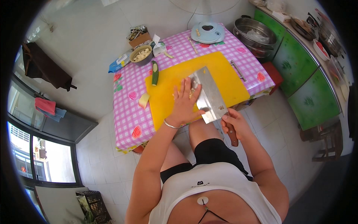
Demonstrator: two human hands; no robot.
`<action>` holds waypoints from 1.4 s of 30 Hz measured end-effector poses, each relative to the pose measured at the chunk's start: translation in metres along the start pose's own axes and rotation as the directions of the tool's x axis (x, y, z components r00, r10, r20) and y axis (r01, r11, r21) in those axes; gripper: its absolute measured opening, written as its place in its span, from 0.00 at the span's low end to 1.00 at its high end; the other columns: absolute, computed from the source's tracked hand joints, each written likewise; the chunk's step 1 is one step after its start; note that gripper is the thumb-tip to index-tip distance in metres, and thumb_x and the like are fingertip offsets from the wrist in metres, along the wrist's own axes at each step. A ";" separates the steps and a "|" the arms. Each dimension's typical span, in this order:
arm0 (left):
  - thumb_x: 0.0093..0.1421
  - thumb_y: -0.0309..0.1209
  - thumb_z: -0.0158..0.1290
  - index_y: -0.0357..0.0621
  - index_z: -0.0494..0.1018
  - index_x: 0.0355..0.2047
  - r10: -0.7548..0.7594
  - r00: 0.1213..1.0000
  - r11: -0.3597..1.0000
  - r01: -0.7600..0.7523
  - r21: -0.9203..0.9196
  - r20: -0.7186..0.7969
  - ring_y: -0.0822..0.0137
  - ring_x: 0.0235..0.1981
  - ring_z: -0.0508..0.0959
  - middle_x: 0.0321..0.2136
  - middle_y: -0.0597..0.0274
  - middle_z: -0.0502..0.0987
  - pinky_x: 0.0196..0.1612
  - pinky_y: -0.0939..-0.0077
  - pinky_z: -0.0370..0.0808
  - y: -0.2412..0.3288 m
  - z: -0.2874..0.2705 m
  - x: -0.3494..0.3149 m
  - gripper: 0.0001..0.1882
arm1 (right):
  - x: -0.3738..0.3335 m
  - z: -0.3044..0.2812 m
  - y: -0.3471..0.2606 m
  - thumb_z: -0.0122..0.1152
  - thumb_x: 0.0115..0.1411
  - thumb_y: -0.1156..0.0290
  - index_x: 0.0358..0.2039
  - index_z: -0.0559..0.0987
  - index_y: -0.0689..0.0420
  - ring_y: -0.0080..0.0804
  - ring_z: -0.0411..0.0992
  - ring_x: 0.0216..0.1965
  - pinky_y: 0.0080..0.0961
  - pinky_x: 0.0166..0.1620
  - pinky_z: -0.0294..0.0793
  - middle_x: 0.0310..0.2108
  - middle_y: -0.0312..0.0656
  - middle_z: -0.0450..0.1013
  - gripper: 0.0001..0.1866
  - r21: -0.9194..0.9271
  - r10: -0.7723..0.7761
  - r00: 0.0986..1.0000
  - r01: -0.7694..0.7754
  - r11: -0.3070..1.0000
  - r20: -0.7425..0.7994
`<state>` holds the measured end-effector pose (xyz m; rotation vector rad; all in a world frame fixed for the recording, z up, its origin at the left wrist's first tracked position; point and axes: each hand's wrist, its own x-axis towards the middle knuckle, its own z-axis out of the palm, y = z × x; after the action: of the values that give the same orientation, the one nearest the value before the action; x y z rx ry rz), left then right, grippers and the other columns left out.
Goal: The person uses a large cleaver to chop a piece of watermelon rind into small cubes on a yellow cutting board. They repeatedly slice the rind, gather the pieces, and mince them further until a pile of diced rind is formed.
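A wide cleaver (pixel 210 96) lies flat and slanted over the yellow cutting board (pixel 229 72). My right hand (pixel 238 125) is closed around its brown wooden handle at the board's near edge. My left hand (pixel 183 103), fingers spread, rests beside the blade, its fingertips and thumb at the blade's left edge. Small pale chopped pieces (pixel 192 91) show between these fingers and the blade; the rest are hidden under the hand. On the board's left side lie a cut length of dark green cucumber or zucchini (pixel 154 74) and a pale yellow-green chunk (pixel 144 100).
A pink checked cloth (pixel 128 112) covers the table. At its far left stands a basket (pixel 143 62) of pale clove-like pieces. A light blue fan base (pixel 207 35) sits at the back. A slim metal tool (pixel 238 71) lies right; beyond are a steel pot (pixel 270 40) and green cabinets (pixel 305 82).
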<state>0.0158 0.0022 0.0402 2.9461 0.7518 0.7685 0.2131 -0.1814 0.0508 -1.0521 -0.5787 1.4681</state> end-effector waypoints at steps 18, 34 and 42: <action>0.48 0.27 0.65 0.41 0.83 0.27 -0.418 0.845 0.908 0.384 -0.166 -0.333 0.38 0.55 0.73 0.50 0.40 0.77 0.60 0.53 0.68 -0.057 0.029 -0.025 0.06 | -0.024 -0.027 0.006 0.58 0.65 0.70 0.41 0.73 0.56 0.26 0.69 0.19 0.25 0.24 0.71 0.25 0.37 0.71 0.07 0.144 -0.017 0.980 0.046 0.988 -0.196; 0.50 0.31 0.63 0.33 0.73 0.55 -0.628 0.756 0.776 0.625 -0.079 -0.184 0.43 0.52 0.72 0.50 0.39 0.74 0.59 0.54 0.67 -0.031 0.018 -0.072 0.31 | 0.007 -0.010 0.050 0.56 0.66 0.72 0.39 0.70 0.54 0.29 0.70 0.22 0.29 0.26 0.74 0.26 0.39 0.70 0.05 0.173 0.046 0.952 0.008 0.985 -0.303; 0.48 0.29 0.63 0.33 0.73 0.54 -0.585 0.778 0.811 0.560 -0.170 -0.226 0.45 0.50 0.73 0.47 0.42 0.75 0.56 0.56 0.69 -0.037 0.024 -0.081 0.31 | 0.084 0.059 0.048 0.57 0.64 0.75 0.36 0.68 0.58 0.28 0.70 0.22 0.27 0.26 0.73 0.25 0.40 0.69 0.06 -0.039 -0.138 0.988 0.136 0.990 -0.073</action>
<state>-0.0513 0.0009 -0.0230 2.3170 1.4890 1.0957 0.1453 -0.0985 0.0149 -1.0682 -0.6113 1.2974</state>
